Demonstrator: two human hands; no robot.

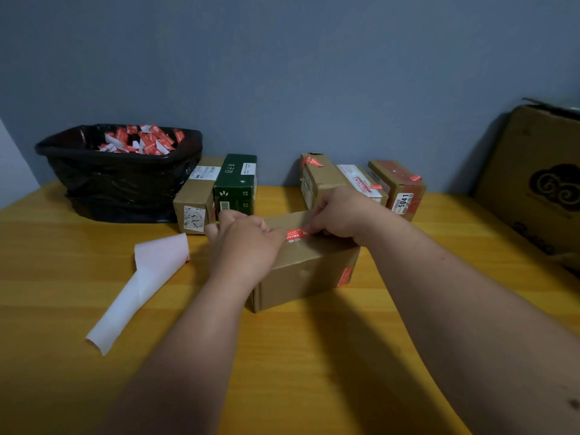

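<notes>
Cardboard box (309, 273) sits mid-bench (314, 356), right under both hands. Red sticker (296, 234) lies on the box top, long axis left-right, bridging the gap between the hands. Right hand (343, 215) pinches the sticker's right end with curled fingertips. Left hand (246, 243) curls over the box's left top edge and grips it, just beside the sticker's left end. Next move likely runs along that axis, right hand leading. Can't tell if the sticker is fully stuck.
</notes>
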